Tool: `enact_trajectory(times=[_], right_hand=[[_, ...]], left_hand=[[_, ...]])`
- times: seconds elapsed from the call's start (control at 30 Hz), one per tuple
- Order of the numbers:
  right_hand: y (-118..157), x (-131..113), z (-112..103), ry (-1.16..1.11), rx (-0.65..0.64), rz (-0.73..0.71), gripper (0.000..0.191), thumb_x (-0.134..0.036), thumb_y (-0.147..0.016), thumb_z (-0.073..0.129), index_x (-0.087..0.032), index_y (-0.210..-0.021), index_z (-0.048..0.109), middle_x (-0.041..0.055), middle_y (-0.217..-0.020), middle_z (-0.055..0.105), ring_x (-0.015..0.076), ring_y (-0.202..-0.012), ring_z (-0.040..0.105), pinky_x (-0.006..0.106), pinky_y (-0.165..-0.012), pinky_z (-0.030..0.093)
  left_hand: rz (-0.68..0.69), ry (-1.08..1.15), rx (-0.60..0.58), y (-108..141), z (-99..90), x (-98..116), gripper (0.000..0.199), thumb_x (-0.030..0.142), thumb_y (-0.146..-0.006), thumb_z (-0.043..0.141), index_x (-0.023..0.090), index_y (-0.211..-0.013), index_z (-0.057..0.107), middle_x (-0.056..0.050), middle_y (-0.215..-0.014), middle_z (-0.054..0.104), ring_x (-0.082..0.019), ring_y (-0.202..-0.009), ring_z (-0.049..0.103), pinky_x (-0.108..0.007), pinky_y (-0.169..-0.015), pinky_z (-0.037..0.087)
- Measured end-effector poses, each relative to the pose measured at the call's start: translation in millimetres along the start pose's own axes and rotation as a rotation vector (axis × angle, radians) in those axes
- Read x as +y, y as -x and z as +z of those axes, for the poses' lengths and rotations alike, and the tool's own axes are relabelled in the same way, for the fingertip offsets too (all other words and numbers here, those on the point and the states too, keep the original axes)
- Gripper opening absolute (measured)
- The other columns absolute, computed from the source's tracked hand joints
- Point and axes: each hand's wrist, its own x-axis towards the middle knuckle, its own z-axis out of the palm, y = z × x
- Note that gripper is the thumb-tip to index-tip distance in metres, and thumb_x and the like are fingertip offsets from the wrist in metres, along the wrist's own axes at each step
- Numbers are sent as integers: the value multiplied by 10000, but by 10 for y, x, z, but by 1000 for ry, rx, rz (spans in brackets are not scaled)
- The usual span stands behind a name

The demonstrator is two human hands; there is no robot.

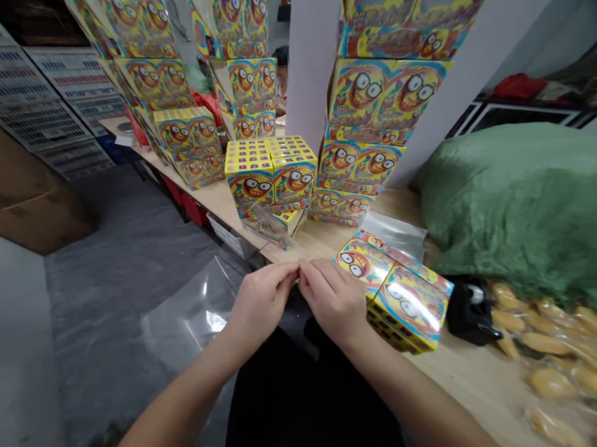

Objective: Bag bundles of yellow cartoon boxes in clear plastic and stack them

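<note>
My left hand point(265, 295) and my right hand point(335, 298) meet fingertip to fingertip in front of my lap, both closed in a pinch. A clear plastic bag point(196, 312) spreads out to the left behind my left hand, and its edge appears to run between my fingers; the exact grip is hidden. Close to my right hand, a yellow display box point(402, 291) with cartoon faces in glasses lies on the table, its shiny surface reflecting light. Beyond my hands, a crumpled piece of clear plastic point(268, 225) rests against more yellow boxes point(270, 175).
Tall stacks of yellow boxes point(367, 106) line the wooden table point(319, 239). A black tape dispenser point(470, 311), wrapped yellow items point(550, 344) and a large green sack point(522, 198) are on the right. Cardboard cartons point(21, 184) stand at left above the grey floor point(115, 273).
</note>
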Motion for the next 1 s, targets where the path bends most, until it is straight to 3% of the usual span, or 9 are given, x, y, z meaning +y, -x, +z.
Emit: enact_trajectory(times=[0.23,0.4,0.5,0.57,0.63,0.73,0.8,0.9,1.0], right_hand=[[-46,-61,97,-120,-90,125,221,-146,-845,468,-208,-658,567,29,-666,590,154,-658,556,277,-631,438],[-112,29,259,-672,-154,622,59,-192,-731,515,-206,-679,537,-6,-658,572,128,-586,560,240,-528,442],[-193,256,279,-942,-101,1007,74,-279,-774,476,-220,-731,471,-5,-674,552,143,-611,611,231,-478,443],[-253,321,283,-1019,-60,1106,92,-305,-818,462,-224,-775,456,22,-771,562,152,-729,644,231,-532,475],[-282,210,326,-990,-134,978,107,-322,-836,494,-216,-826,510,44,-841,578,153,-765,637,238,-566,489],[-226,-243,465,-812,-310,475,136,-293,-828,558,-202,-917,607,49,-827,624,165,-726,620,266,-575,499],[-151,-560,565,-688,-315,191,150,-240,-859,529,-195,-966,625,59,-861,660,173,-784,628,289,-672,520],[-66,-814,659,-523,-201,43,182,-165,-898,463,-178,-969,630,64,-879,686,166,-825,635,286,-770,509],[-48,-834,663,-329,-122,-34,176,-143,-886,471,-173,-931,638,65,-824,678,173,-793,629,282,-732,491]], left_hand=[[-61,1,20,29,33,-39,232,253,-882,489,233,-970,702,-32,-970,720,-190,-867,650,-276,-806,471],[-349,394,52,133,52,-276,186,309,-834,560,184,-883,689,-37,-823,703,-173,-776,646,-262,-713,498],[-620,751,205,324,-74,-562,223,347,-760,663,155,-872,665,-49,-818,700,-163,-779,661,-263,-718,517],[-740,847,331,489,-202,-721,267,345,-710,721,141,-874,666,-60,-824,700,-157,-791,665,-255,-731,517],[-766,840,383,631,-311,-789,296,354,-696,738,131,-881,677,-70,-824,700,-162,-801,666,-259,-741,520],[-682,733,367,731,-382,-729,296,374,-730,703,131,-900,693,-70,-833,706,-169,-790,661,-285,-751,530],[-599,586,367,745,-389,-644,257,364,-767,658,151,-905,705,-57,-833,710,-167,-761,654,-289,-738,530],[-450,258,376,768,-396,-539,202,311,-818,592,207,-935,719,-40,-892,721,-181,-802,651,-299,-782,512],[-326,25,382,800,-414,-489,200,269,-840,561,250,-957,722,-32,-986,720,-202,-914,644,-314,-876,475]])
